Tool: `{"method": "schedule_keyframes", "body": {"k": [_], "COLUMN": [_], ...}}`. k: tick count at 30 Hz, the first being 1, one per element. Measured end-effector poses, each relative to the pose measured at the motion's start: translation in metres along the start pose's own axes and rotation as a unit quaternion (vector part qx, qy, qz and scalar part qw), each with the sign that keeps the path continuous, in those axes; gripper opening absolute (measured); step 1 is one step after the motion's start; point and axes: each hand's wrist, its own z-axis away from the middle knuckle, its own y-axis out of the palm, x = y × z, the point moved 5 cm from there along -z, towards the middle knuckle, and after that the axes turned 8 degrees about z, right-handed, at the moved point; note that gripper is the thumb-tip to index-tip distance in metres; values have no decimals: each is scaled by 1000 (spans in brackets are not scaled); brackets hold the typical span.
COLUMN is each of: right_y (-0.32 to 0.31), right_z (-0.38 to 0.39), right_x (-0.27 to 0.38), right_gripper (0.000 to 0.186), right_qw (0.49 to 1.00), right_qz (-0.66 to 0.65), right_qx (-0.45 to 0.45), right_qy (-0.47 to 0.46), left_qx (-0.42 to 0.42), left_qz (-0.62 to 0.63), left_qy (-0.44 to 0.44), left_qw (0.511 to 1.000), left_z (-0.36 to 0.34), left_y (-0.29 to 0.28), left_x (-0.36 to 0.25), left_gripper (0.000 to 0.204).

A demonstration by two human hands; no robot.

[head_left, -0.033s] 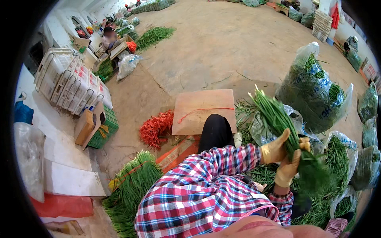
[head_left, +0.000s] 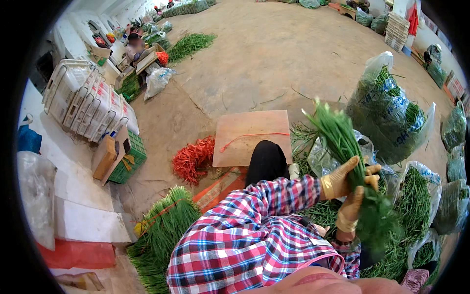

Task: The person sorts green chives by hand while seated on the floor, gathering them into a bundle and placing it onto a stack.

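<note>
Bundle of long, slender green stalks (head_left: 338,132), clamped between gloved left hand (head_left: 338,182) and gloved right hand (head_left: 350,210).
Stalks could slip onto tangled green heap (head_left: 325,213) beside right hand, should grip slacken.

The gloved left hand (head_left: 338,182) and right hand (head_left: 350,209) both grip a bunch of chives (head_left: 343,138), its leafy lower end blurred. A red tie (head_left: 254,134) lies across a flat board (head_left: 249,153), with a heap of red ties (head_left: 191,160) just beside it. A bound chive bundle (head_left: 169,219) rests farther left; a greens-filled plastic bag (head_left: 374,132) stands right, stacked white crates (head_left: 93,104) upper left.
</note>
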Motion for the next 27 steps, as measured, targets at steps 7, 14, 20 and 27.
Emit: {"method": "schedule_keyframes", "body": {"k": [7, 14, 20, 27], "right_y": [-6, -25, -105, -108], "right_z": [53, 39, -19, -56], "right_x": [-70, -150, -141, -41], "right_gripper": [60, 64, 32, 26], "right_qw": [892, 813, 972, 913], "right_qz": [260, -451, -39, 355], "right_qx": [369, 45, 17, 177], "right_qy": [22, 365, 231, 97], "left_qx": [-301, -243, -303, -273], "left_qz": [-428, -471, -446, -551], "left_qy": [-165, -281, -300, -272], "left_qw": [836, 800, 787, 740], "left_z": [81, 179, 188, 196], "left_y": [-23, -77, -74, -71], "left_x": [-111, -102, -84, -81], "left_gripper": [19, 50, 54, 62]}}
